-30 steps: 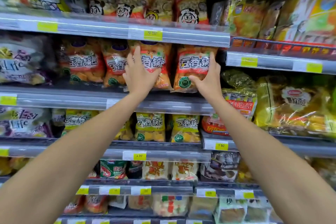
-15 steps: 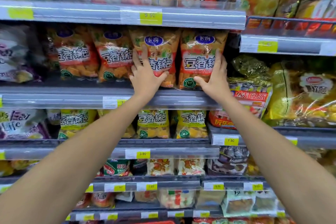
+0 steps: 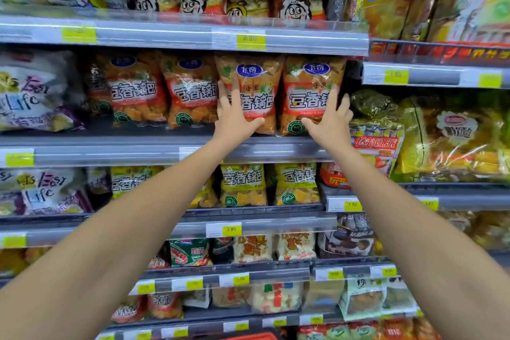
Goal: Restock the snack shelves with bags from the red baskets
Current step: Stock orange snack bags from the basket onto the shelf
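We log two forearms — left forearm (image 3: 132,223), right forearm (image 3: 408,218) — both bare up to the frame edge, smooth, tapering to the wrists. We note the left hand (image 3: 234,119) and right hand (image 3: 331,121) bare as well, fingers slim; nails too small to judge.

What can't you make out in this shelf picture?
Head view:
1. Red rim: cut off by the bottom edge; possibly a basket, contents unseen.
2. Yellow tag, upper left: blurred, price unreadable.
3. Lettering on the orange bags: partly covered by the left hand and right hand.
4. Stock behind those bags: hidden by them.
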`<state>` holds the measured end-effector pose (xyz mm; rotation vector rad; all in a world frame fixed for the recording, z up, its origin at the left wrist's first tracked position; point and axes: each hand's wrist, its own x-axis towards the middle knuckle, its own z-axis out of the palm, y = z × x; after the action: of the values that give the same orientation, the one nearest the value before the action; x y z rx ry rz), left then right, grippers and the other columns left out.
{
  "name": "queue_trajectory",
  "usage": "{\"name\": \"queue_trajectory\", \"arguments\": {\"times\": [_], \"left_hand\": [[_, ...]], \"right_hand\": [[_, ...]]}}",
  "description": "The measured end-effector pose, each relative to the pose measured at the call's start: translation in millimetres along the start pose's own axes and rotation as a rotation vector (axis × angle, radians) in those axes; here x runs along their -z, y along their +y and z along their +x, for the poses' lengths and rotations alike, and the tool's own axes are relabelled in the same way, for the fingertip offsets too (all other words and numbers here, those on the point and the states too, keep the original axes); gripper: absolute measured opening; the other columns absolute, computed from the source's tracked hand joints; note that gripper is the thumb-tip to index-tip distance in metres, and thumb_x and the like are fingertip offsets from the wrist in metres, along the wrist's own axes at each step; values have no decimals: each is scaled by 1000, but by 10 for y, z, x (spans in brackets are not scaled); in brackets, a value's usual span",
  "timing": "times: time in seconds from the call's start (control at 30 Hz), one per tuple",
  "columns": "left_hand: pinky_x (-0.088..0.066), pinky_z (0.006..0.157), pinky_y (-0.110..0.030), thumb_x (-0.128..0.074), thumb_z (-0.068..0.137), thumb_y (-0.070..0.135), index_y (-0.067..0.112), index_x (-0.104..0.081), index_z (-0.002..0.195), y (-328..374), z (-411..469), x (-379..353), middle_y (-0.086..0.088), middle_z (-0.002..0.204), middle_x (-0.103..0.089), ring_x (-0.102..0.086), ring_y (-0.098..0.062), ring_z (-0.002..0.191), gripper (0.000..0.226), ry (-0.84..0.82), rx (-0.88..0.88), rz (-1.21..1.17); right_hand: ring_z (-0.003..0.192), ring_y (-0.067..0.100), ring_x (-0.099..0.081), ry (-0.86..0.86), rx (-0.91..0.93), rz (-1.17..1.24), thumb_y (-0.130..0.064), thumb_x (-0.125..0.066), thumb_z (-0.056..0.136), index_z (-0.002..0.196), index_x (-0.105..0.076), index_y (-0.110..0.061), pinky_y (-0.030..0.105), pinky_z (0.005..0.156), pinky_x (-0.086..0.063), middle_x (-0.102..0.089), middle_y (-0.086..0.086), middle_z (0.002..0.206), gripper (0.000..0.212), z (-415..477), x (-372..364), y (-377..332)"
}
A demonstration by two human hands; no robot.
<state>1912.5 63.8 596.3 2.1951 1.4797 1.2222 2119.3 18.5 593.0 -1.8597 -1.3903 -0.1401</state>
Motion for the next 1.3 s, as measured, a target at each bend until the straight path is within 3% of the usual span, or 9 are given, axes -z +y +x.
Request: {"name": "queue_trajectory", "arguments": {"times": [0.1, 0.27, 0.4, 0.6, 0.8, 1.0, 1.13, 1.23, 1.3], "left_hand": [[-23, 111, -58, -70, 83, 42, 29, 13, 151, -12, -169, -17, -9, 159, 15, -6, -35, 146, 108, 35, -35, 47], [-18, 116, -51, -64, 86, 42, 21, -2, 153, -150, -584, -150, -6, 160, 7, -6, -27, 147, 94, 36, -146, 102], [-22, 115, -46, -61, 89, 39, 16, -18, 151, -372, -977, -296, -10, 160, -3, -15, -29, 144, 79, -71, -255, 192], [-30, 111, -43, -61, 90, 32, 13, -25, 148, -923, -1606, -458, -9, 156, -18, -25, -28, 140, 71, -253, -212, 156], [-32, 109, -42, -60, 91, 32, 9, -20, 150, -1616, -2393, -640, -10, 154, -19, -25, -29, 140, 75, -480, 54, 102], [-38, 103, -39, -60, 93, 29, 10, -14, 151, -2351, -3323, -810, -12, 152, -19, -35, -30, 134, 78, -743, 385, 66], [-33, 109, -41, -63, 90, 31, 9, -17, 150, -2757, -3844, -998, -12, 151, -22, -29, -30, 138, 79, -818, 623, 97], [-36, 107, -40, -63, 90, 30, 11, -17, 150, -2960, -4182, -1207, -13, 149, -24, -37, -32, 134, 78, -891, 746, 63], [-37, 102, -34, -61, 92, 29, 13, -14, 151, -3064, -4361, -1407, -13, 153, -21, -39, -31, 133, 77, -928, 822, 42]], "right_hand": [[141, 39, -10, 88, 2, -13, -42, -61, 88, 153, -7, -13, 53, 110, -29, -4, 19, 157, 89, -185, -69, -59], [128, 33, -31, 225, 125, 2, -33, -60, 90, 138, -36, -3, 41, 104, -35, -32, 17, 142, 61, -563, -195, -99], [120, 23, -42, 133, 129, 144, -24, -54, 94, 129, -45, -5, 23, 86, -33, -43, 11, 128, 41, -939, -370, -58], [110, 25, -49, -62, 0, 157, -21, -54, 94, 120, -50, -6, 36, 90, -43, -48, 10, 119, 30, -1649, -857, 217], [106, 28, -51, -317, -190, 121, -20, -52, 94, 116, -52, -6, 45, 91, -44, -52, 12, 115, 26, -2593, -1405, 562], [119, 29, -49, -536, -396, 79, -14, -52, 95, 125, -52, -3, 39, 97, -40, -52, 15, 126, 33, -3577, -1879, 835], [107, 24, -54, -701, -511, 46, -15, -51, 95, 129, -50, -8, 30, 82, -41, -48, 12, 132, 34, -4112, -2148, 1066], [122, 26, -50, -803, -642, 37, -15, -51, 96, 136, -46, -9, 34, 95, -40, -48, 9, 137, 40, -4431, -2350, 1265], [118, 29, -52, -844, -724, 34, -16, -53, 96, 131, -51, -6, 36, 93, -42, -53, 11, 129, 36, -4615, -2508, 1410]]}}
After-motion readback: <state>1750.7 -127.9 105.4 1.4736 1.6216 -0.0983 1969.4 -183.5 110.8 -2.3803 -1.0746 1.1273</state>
